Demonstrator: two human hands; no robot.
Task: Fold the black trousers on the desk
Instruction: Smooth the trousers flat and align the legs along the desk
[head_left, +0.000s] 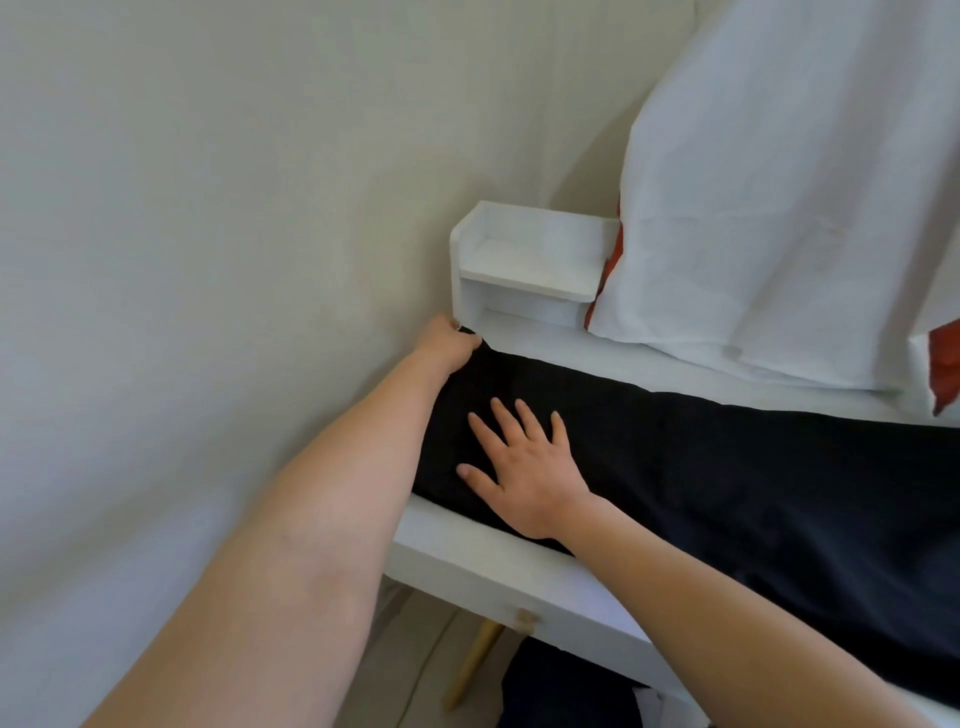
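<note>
Black trousers (727, 467) lying stretched across the white desk (467, 561), left hand (448, 343) pinching their corner at eleven o'clock of the right hand (527, 467), right hand pressing flat on the cloth, fingers spread wide.

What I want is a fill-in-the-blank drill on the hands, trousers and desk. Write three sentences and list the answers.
1. The left hand pinches the trousers, which are ____ in colour.
2. The right hand rests on them, fingers spread, palm facing ____.
3. The desk under them is ____.

Missing words: black; down; white.
</note>
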